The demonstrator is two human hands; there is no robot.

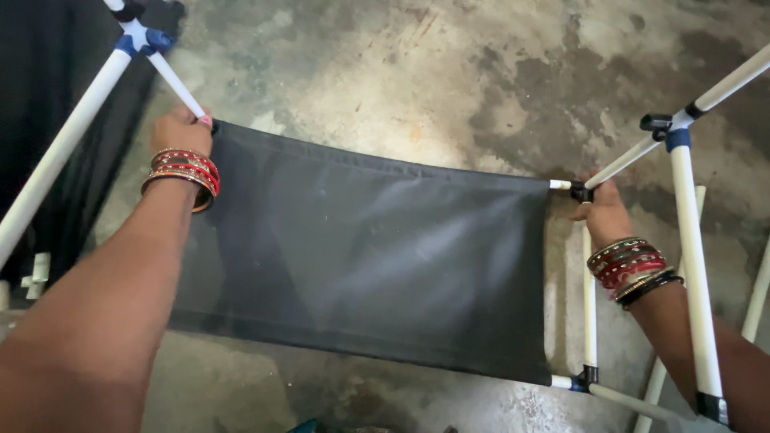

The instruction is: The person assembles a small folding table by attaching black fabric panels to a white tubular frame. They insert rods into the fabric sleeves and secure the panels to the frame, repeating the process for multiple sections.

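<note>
Left hand (181, 128) closes its grip around the white rod (178, 85) at the cloth's far left corner; fingers wrap the rod, one pink nail showing. Right hand (603, 210) pinches the far right corner, its grip closed on the black connector (581, 192) where the white rod end pokes out of the cloth.

Black cloth (361, 256) hangs stretched between the two hands above the floor (449, 72). Long axis runs left to right across the view, far edge sloping slightly down toward the right. Near edge hangs free on the left; its right end meets a second white rod end and connector (585, 377) at the lower right.

Frame tubes (696, 281), white with black and blue joints, stand on the right, just beside the right forearm; a slanted tube runs from the right hand up to a joint (666, 127). On the left, a thicker white tube (64, 144) slants up to a blue joint (144, 38), with more black cloth behind it. Red and gold bangles (183, 175) on the left wrist, another stack (630, 269) on the right. Floor is stained grey concrete.
</note>
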